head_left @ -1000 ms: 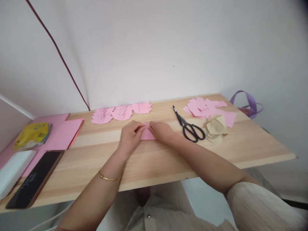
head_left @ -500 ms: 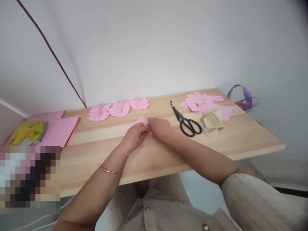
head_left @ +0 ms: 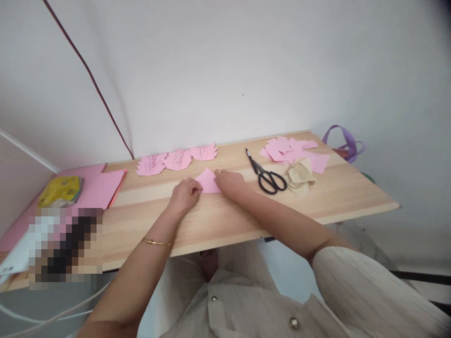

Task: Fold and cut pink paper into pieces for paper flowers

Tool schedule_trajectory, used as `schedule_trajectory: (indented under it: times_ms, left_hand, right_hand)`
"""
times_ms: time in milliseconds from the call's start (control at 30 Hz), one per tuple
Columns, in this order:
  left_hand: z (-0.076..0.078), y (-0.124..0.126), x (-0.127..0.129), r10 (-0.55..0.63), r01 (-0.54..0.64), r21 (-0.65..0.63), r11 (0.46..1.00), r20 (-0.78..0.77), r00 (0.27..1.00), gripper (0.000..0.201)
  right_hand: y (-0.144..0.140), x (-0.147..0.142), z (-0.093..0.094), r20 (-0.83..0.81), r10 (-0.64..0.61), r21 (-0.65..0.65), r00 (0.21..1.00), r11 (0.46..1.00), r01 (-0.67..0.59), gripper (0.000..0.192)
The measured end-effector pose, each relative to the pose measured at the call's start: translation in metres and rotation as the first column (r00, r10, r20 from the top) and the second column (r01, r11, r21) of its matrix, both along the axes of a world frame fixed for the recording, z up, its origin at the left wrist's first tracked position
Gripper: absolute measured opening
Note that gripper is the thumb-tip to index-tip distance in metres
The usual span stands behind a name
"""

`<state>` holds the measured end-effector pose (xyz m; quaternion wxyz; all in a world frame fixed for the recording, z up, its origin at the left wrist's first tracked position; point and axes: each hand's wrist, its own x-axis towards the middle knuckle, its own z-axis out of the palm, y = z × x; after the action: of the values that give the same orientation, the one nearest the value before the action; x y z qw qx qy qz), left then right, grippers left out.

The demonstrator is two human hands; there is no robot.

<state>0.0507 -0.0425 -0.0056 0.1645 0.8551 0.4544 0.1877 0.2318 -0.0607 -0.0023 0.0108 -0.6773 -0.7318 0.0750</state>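
Note:
A small pink paper piece (head_left: 207, 180), folded to a point, lies flat on the wooden table (head_left: 218, 220). My left hand (head_left: 183, 195) presses its left corner with curled fingers. My right hand (head_left: 229, 180) holds down its right edge. Beyond them, near the wall, three folded pink paper shapes (head_left: 176, 160) lie in a row.
Black scissors (head_left: 266, 177) lie right of my right hand, beside crumpled tan paper (head_left: 299, 174) and a heap of pink paper squares (head_left: 292, 150). Pink sheets (head_left: 98, 188) and a yellow packet (head_left: 61, 191) sit at the left. A purple ribbon (head_left: 343, 141) hangs off the far right corner.
The pink piece, lifted at its tip half a second ago, now lies flat as a triangle. My left hand has slid to its left corner; the right hand stays on its right edge.

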Motion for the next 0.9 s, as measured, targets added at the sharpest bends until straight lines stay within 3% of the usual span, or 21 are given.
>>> schedule_trajectory:
  times_ms: [233, 367, 600, 900]
  left_hand:
    - [0.004, 0.003, -0.029, 0.318, -0.322, -0.09, 0.942, -0.058, 0.946, 0.009]
    - [0.01, -0.002, -0.016, 0.426, -0.427, -0.045, 0.903, -0.035, 0.904, 0.012]
    - [0.009, -0.021, 0.057, 0.251, -0.269, -0.128, 0.955, -0.142, 0.958, 0.013]
    - [0.011, -0.018, 0.039, 0.299, -0.327, -0.157, 0.932, -0.177, 0.938, 0.012]
  right_hand:
    - [0.001, -0.001, 0.001, 0.002, -0.003, -0.024, 1.0, 1.0, 0.003, 0.031]
    - [0.003, -0.001, 0.0, -0.013, 0.006, -0.018, 1.0, 1.0, -0.006, 0.03]
    - [0.0, 0.0, 0.001, -0.03, -0.005, 0.014, 1.0, 1.0, 0.005, 0.027]
    - [0.002, 0.0, 0.0, -0.031, -0.004, 0.011, 1.0, 1.0, 0.004, 0.028]
